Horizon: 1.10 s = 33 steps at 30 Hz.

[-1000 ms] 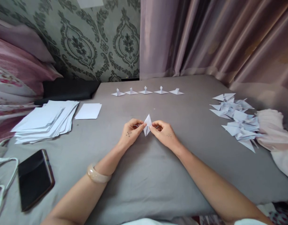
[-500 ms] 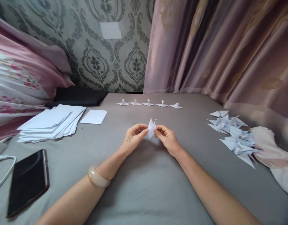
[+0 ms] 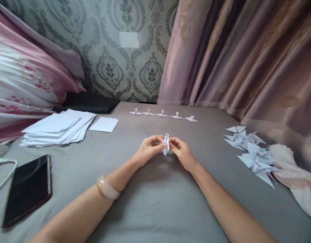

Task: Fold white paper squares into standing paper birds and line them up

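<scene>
- Near the middle of the frame, the left hand point(image 3: 149, 150) pinches a small folded white paper form point(image 3: 166, 144), its thumb across the near face.
- The right hand point(image 3: 182, 152) grips the same form from the right edge, thumb and curled fingers close together; its fingertips are partly hidden.
- The form stands almost on edge above the grey cloth point(image 3: 150, 202), narrow points upward; which layers are parted cannot be told.
- To crease well, the left pinch should probably stay light yet steady, so the layers do not slide while the right thumb works.
- Lining up the points before pressing, then running a nail along the edge, would likely give a sharper fold; hard squeezing could crumple the thin tips.
- The row of five folded paper pieces point(image 3: 162, 114) at upper centre sits well apart from the knuckles, as do the paper stack point(image 3: 56, 126) at left and the pile of pointed paper pieces point(image 3: 257, 155) at right.
</scene>
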### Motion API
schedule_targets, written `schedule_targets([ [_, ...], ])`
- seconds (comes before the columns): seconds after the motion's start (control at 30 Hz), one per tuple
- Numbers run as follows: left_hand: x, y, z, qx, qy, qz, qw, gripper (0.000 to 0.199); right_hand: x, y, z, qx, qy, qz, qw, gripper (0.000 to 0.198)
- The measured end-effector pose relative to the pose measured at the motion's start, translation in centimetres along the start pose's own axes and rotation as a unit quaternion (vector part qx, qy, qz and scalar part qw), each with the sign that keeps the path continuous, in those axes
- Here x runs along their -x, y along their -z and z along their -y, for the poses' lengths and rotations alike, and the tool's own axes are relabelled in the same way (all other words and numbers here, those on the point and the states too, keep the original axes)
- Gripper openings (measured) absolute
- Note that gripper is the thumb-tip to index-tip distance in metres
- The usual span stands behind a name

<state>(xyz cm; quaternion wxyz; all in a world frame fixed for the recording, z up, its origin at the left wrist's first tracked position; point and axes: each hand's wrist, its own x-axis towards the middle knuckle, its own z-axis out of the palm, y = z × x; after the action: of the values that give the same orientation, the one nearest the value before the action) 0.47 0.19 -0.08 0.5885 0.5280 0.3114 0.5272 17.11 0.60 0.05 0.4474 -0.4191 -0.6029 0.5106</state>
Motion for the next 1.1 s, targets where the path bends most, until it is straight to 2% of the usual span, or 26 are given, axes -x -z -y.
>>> schedule_targets([
  [0.23,-0.2,0.1,0.5,0.012,0.022,-0.041,0.999,0.027,0.2,-0.4,0.2,-0.006,0.015,-0.042,0.999,0.024],
  [0.4,-0.4,0.0,0.7,0.044,0.004,-0.07,0.997,0.034,0.4,0.0,0.4,-0.048,0.014,0.004,0.999,0.022],
  [0.47,-0.4,0.0,0.7,0.049,0.004,-0.069,0.996,0.034,0.5,-0.2,0.6,-0.055,0.009,0.008,0.998,0.026],
  [0.7,-0.3,0.0,0.8,0.049,0.02,-0.056,0.997,0.026,0.4,-0.9,0.6,-0.032,-0.007,-0.056,0.998,0.028],
  [1.0,-0.3,0.0,0.2,0.054,0.056,-0.073,0.994,0.022,-0.1,-0.2,-0.2,-0.076,-0.024,-0.02,0.997,0.029],
  [1.1,-0.3,-0.1,0.2,0.082,0.068,-0.061,0.992,0.021,0.0,-0.4,0.0,-0.075,-0.033,-0.044,0.996,0.027],
])
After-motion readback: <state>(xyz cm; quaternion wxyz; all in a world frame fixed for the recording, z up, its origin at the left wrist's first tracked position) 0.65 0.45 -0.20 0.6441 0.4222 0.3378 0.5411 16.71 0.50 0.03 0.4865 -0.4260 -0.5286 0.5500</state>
